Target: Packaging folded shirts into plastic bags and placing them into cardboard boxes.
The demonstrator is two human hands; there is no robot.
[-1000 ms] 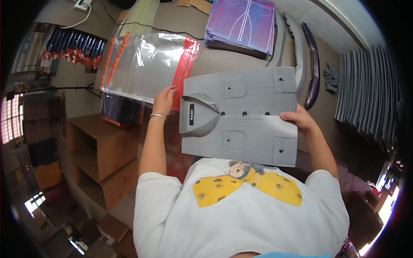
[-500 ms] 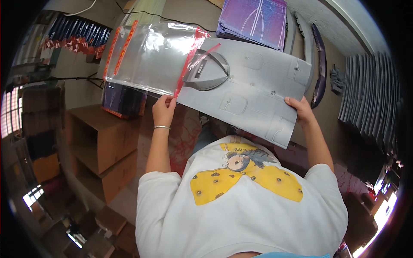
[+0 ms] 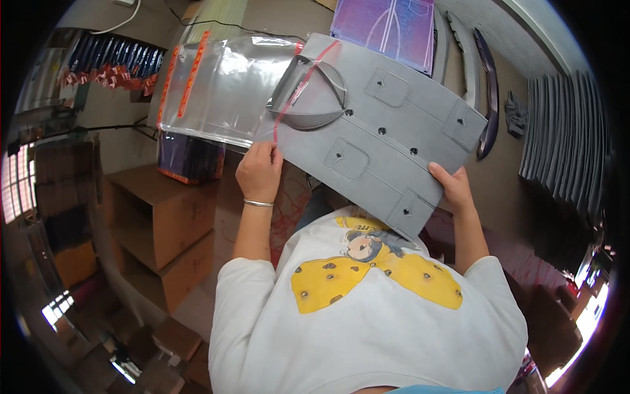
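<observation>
A flat grey folded shirt point(image 3: 380, 157), with a stand-up collar, pockets and dark buttons, lies slanted in front of me. Its collar end is under clear plastic, and a thin red strip crosses the collar. This plastic bag point(image 3: 289, 125) lies over a pile of clear bags point(image 3: 230, 85) on the left. The fingers of my left hand point(image 3: 261, 172) are pinched on the bag's near edge, beside the red strip. At the hem end, my right hand point(image 3: 456, 187) grips the shirt's near right edge, thumb on top and fingers hidden below.
Behind the shirt lies a stack of purple printed sheets point(image 3: 384, 29). Grey curved strips point(image 3: 462, 59) and a dark one point(image 3: 487, 92) are beside it. Many grey flat pieces point(image 3: 558, 131) stand in a row at right. Open cardboard boxes point(image 3: 187, 223) are at lower left.
The shirt has tilted, its far edge rising and its hem end coming nearer. The red strip now lies farther across the collar. My left hand has moved slightly right.
</observation>
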